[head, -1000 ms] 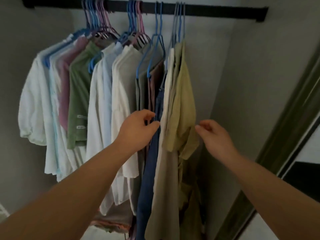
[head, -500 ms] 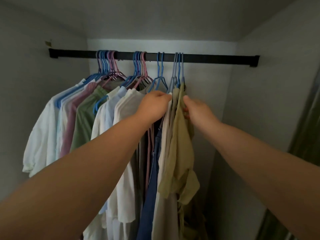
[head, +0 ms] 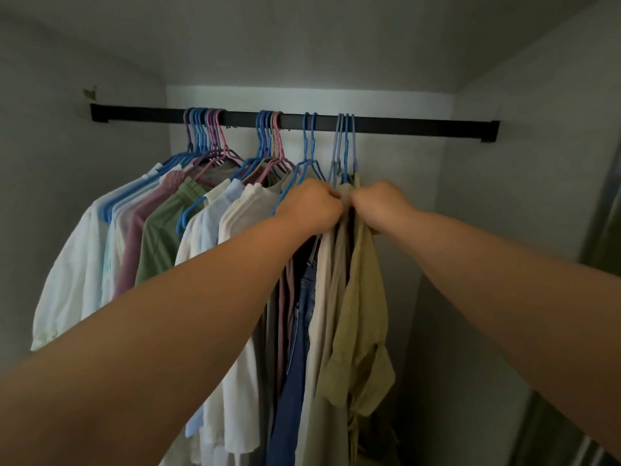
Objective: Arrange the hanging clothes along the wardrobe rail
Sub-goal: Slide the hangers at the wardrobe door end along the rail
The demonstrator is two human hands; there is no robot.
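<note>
A black wardrobe rail runs across the closet with several blue and pink hangers bunched left of centre. White, pink and green shirts hang at the left, with a blue garment near the middle. The olive shirt and a beige garment hang at the right of the group on blue-grey hangers. My left hand is closed on the garment tops just left of the olive shirt. My right hand grips the olive shirt's shoulder from the right. The two hands almost touch.
The right stretch of the rail up to its end bracket carries no hangers. The closet's right wall and a sliding door frame stand close on the right. The left wall is near the white shirts.
Both hands rose from mid-shirt height to the shoulders of the rightmost garments and closed on them. The camera tilted upward, showing the whole rail and ceiling.
</note>
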